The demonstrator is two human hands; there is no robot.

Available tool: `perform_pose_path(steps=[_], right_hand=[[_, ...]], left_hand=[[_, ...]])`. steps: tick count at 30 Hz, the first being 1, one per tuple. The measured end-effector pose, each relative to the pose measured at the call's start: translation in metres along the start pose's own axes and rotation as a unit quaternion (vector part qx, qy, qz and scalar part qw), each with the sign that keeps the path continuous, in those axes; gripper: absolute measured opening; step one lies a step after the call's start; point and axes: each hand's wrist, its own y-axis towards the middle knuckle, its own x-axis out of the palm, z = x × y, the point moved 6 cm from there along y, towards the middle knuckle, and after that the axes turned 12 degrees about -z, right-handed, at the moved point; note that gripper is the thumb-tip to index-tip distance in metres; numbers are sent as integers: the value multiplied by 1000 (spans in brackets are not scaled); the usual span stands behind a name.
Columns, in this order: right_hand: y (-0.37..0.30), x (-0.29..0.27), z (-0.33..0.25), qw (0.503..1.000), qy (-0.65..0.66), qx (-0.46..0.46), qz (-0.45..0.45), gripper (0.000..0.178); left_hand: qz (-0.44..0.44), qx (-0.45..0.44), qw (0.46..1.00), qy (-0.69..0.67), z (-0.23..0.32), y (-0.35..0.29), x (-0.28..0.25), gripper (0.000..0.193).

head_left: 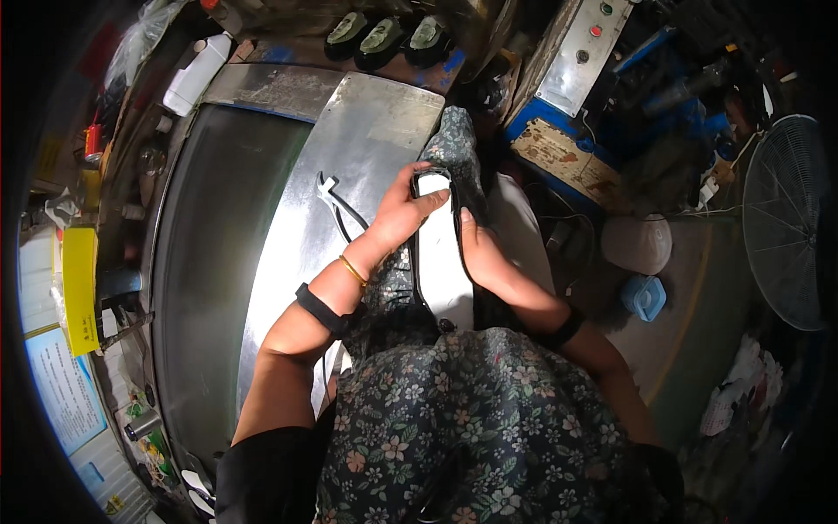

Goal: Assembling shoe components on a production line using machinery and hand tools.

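Note:
A long white flat piece with a black rim (pixel 439 262) lies lengthwise along my lap, on dark floral cloth. My left hand (pixel 403 210) grips its far end, thumb across the white top. My right hand (pixel 482 258) presses against its right edge, fingers on the black rim. Both wrists wear black bands; the left also carries a thin gold bangle. A white and black cord piece (pixel 336 199) lies loose on the metal plate just left of my left hand.
A shiny metal plate (pixel 367 131) and a dark conveyor-like surface (pixel 218 262) stretch to the left. Three dark moulded pieces (pixel 382 37) sit at the top. A blue machine (pixel 576 79), a round white object (pixel 637 243), a small blue box (pixel 644 297) and a fan (pixel 786 218) stand on the right.

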Motion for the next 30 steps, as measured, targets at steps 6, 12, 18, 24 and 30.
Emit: perform_pose_path(steps=[6,12,18,24,30], right_hand=[[-5,-3,-70,867,-454,-97,182,32],[-15,7,20,981,-49,-186,15,68],[-10,15,-9,987,94,-126,-30,76],[-12,37,-38,990,-75,-123,2,79],[-17,50,-20,972,-3,-233,31,73]], left_hand=[[11,38,997,60,-7,22,-9,52],[-18,-5,975,220,5,9,7,57],[103,-15,985,-139,-23,-17,-7,57],[109,-134,707,686,45,-44,3,50],[216,37,877,426,-21,-115,7,55]])
